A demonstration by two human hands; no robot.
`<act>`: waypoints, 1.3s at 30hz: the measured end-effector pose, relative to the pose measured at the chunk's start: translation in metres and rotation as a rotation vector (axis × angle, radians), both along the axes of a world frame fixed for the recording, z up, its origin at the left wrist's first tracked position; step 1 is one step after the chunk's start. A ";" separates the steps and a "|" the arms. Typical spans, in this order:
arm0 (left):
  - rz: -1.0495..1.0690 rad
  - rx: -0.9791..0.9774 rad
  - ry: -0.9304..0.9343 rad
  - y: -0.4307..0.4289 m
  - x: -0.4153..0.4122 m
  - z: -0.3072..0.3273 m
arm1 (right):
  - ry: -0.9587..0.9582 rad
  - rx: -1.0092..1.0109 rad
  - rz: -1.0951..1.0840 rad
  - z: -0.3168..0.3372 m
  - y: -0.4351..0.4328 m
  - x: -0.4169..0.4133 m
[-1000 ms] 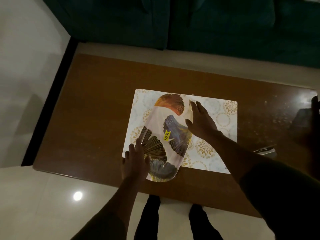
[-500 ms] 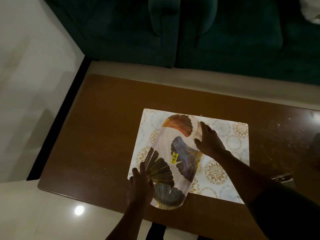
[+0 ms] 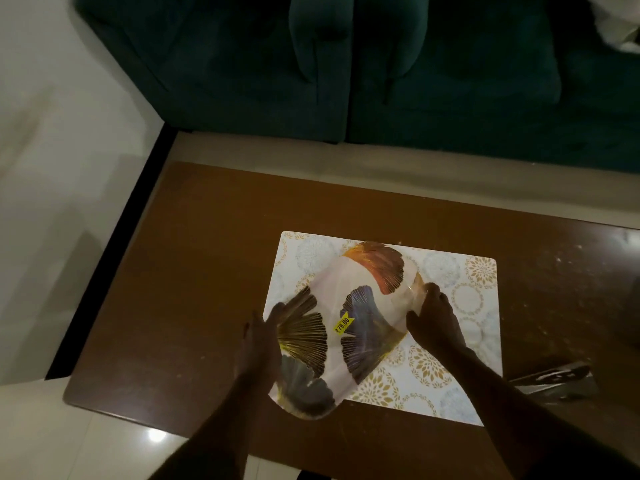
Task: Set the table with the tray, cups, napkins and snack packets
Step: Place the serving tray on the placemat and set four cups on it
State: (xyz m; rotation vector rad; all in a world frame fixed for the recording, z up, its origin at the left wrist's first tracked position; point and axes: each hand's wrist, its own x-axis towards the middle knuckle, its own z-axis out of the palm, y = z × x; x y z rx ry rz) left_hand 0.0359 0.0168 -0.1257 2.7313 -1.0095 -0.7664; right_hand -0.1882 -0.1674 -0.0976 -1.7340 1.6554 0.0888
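A long white tray (image 3: pixel 346 306) printed with gold, orange and blue fan leaves lies slantwise on a patterned white placemat (image 3: pixel 460 341) on the brown wooden table (image 3: pixel 194 271). A yellow price sticker sits near the tray's middle. My left hand (image 3: pixel 259 341) grips the tray's near left edge. My right hand (image 3: pixel 433 317) holds its right rim. The tray's near end overhangs the placemat's front edge. No cups, napkins or snack packets are in view.
A dark teal sofa (image 3: pixel 346 64) stands beyond the table's far edge. A shiny metallic object (image 3: pixel 550 379) lies on the table at the right of the placemat. Pale tiled floor (image 3: pixel 52 168) surrounds the table on the left and front.
The camera has tilted up, so the table sits lower in view and more sofa shows. Both hands stay on the tray, which has turned slightly on the placemat.
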 end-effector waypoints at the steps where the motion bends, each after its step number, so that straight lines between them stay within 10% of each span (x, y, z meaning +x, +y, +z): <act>1: -0.061 0.001 -0.036 -0.005 0.009 0.002 | -0.013 0.022 -0.040 -0.001 0.003 -0.005; 20: 0.227 -0.103 0.009 -0.052 0.029 0.022 | 0.059 -0.033 0.082 0.007 -0.019 -0.015; 39: -0.090 -0.107 -0.094 -0.097 -0.006 0.032 | 0.226 -0.091 -0.037 0.024 -0.022 -0.078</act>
